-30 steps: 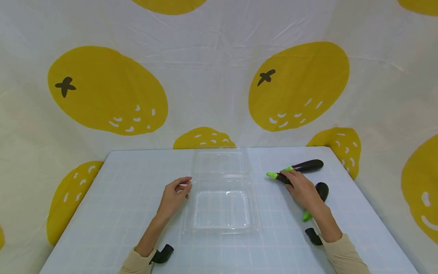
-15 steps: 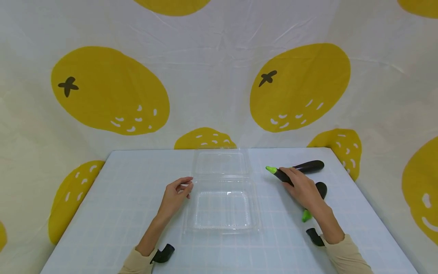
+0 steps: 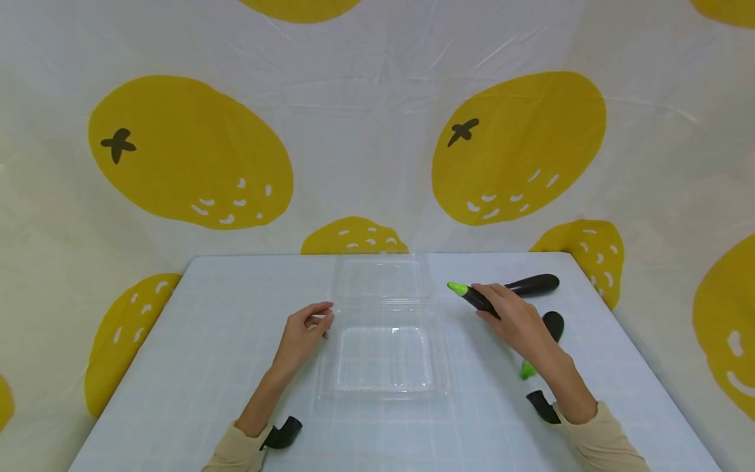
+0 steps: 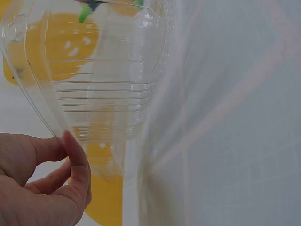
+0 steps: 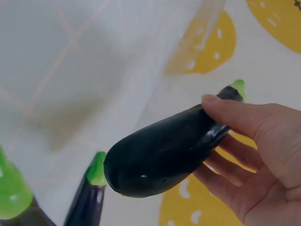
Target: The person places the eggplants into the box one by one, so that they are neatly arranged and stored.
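The right hand (image 3: pixel 519 328) grips an eggplant (image 3: pixel 480 301) above the counter (image 3: pixel 177 373), right of the open clear container (image 3: pixel 383 359), whose left edge the left hand (image 3: pixel 299 335) pinches. This seems the picking-up step; the next move probably calls for carrying it leftward.

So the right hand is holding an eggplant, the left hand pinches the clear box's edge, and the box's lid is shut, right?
Not quite: the lid is open, as the head view shows, folded back on the far side of the clear box. The right hand does hold an eggplant, and the left hand pinches the box's edge.
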The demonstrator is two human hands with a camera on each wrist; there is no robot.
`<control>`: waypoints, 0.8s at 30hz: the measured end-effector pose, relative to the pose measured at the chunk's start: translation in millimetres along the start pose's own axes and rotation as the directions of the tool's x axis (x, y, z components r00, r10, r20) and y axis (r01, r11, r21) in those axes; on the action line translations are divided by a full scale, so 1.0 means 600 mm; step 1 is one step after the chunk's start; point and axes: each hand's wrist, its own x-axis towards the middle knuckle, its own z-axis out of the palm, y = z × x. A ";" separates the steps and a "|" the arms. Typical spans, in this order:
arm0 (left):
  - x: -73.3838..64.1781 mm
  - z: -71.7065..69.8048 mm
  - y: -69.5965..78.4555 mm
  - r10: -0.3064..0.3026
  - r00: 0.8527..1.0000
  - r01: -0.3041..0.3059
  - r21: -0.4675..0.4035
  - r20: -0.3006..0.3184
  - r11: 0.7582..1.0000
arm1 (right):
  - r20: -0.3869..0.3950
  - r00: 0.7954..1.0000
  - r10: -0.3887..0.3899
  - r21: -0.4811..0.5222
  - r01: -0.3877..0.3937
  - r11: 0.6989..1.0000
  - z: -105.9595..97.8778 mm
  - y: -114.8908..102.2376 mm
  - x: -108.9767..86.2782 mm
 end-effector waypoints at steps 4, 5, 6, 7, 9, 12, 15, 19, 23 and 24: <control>0.011 0.003 -0.028 0.007 1.000 -0.007 0.004 -0.006 1.000 | -0.035 0.999 -0.035 0.010 0.035 0.999 -0.009 -0.016 0.003; 0.013 0.002 -0.032 0.009 1.000 -0.009 -0.001 -0.005 1.000 | -0.045 0.998 -0.043 0.017 0.044 0.999 -0.010 -0.020 0.004; 0.013 0.002 -0.035 0.012 1.000 -0.012 -0.008 -0.003 1.000 | -0.053 0.997 -0.050 0.024 0.051 0.998 -0.012 -0.024 0.004; 0.014 0.001 -0.036 0.013 1.000 -0.013 -0.013 -0.001 1.000 | -0.060 0.997 -0.054 0.031 0.056 0.998 -0.014 -0.028 0.004; 0.013 0.000 -0.038 0.013 1.000 -0.013 -0.025 0.002 1.000 | -0.073 0.995 -0.062 0.045 0.065 0.997 -0.017 -0.037 0.005; 0.012 0.000 -0.038 0.011 1.000 -0.011 -0.036 0.002 0.999 | -0.097 0.992 -0.078 0.059 0.084 0.995 -0.019 -0.048 0.007; 0.010 0.002 -0.031 0.002 1.000 -0.002 -0.042 -0.003 0.999 | -0.144 0.983 -0.111 0.069 0.122 0.990 -0.020 -0.057 0.010; -0.004 0.000 0.004 -0.002 1.000 0.002 -0.025 -0.002 1.000 | -0.200 0.971 -0.131 0.106 0.154 0.982 -0.023 -0.070 0.013; -0.004 0.002 0.006 -0.013 1.000 0.013 -0.018 -0.008 1.000 | -0.196 0.974 -0.111 0.160 0.144 0.977 -0.027 -0.085 0.016; 0.000 0.003 -0.003 -0.015 1.000 0.015 -0.014 -0.011 1.000 | -0.188 0.977 -0.106 0.174 0.139 0.975 -0.028 -0.089 0.017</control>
